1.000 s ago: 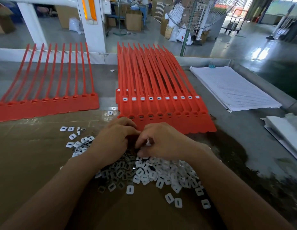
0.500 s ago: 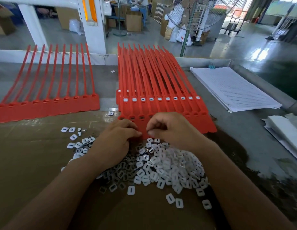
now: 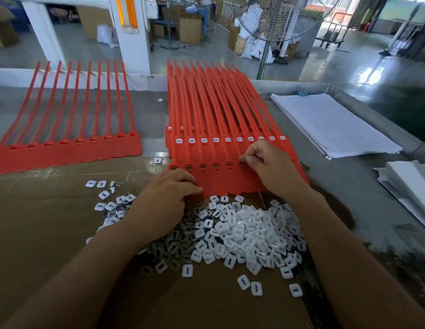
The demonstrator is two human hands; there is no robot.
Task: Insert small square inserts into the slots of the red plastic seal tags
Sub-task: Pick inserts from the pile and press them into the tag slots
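Frankly, right hand (image 3: pixel 266 167) curls over the red tags (image 3: pixel 221 184), grip hidden; left hand (image 3: pixel 164 200) likewise unclear.

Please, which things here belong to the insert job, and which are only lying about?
In the job: middle stack of red seal tags; pile of white inserts; right hand, pinching at a front-row slot; left hand, resting on the stack's near edge.

Lying about: lined paper stack; white sheets at the right edge; left strip of red tags, untouched; fan.
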